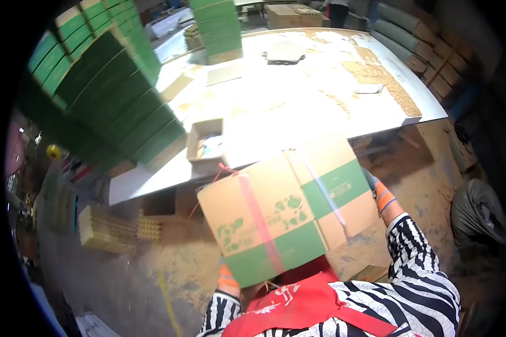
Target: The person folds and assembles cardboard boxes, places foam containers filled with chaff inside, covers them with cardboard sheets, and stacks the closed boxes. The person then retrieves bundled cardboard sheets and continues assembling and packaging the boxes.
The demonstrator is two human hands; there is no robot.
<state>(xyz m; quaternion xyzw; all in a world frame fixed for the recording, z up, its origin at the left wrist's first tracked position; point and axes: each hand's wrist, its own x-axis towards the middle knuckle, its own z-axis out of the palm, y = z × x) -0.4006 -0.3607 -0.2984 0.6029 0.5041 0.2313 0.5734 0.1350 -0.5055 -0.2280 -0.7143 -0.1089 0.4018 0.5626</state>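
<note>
The strapped carton bundle [287,209] is tilted, just before the white table [315,106]; the left hand [227,276] holds its lower corner, the right hand [380,194] its opposite side, finger spread hidden; a loose grip could let it slip; a forward swing could knock the open box [208,164] on the table's near edge.

Your left hand [225,271] and right hand [372,181]: fingers largely hidden by the carton [264,216]; small print [341,190] illegible; background person [337,12] cut off above.
</note>
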